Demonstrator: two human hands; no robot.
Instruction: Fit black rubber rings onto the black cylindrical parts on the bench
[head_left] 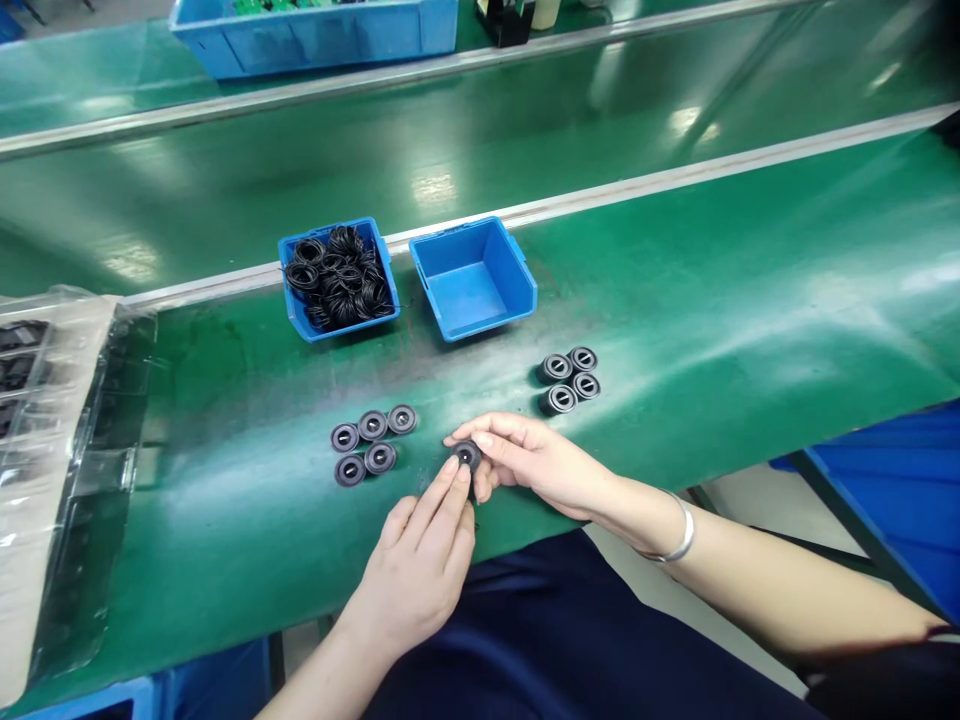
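Observation:
Between my two hands, near the front edge of the green table, is a round black part [466, 456] with a small light spot at its centre. My right hand [517, 452] grips it from the right with thumb and fingers. From below left, my left hand [431, 545] presses its fingertips on the part's top. Several like round black parts [373, 425] stand in two rows to the left, each with a light mark in the middle. Another cluster of taller black round parts [559, 399], with light slots on top, stands at the right, beyond my right hand.
A blue bin of coiled black wires [341, 280] stands behind, beside an empty blue bin [474, 290]. At the left lie clear plastic trays and cardboard [71, 480]. A metal rail [600, 192] runs along the table's back. A larger blue crate [322, 42] sits beyond.

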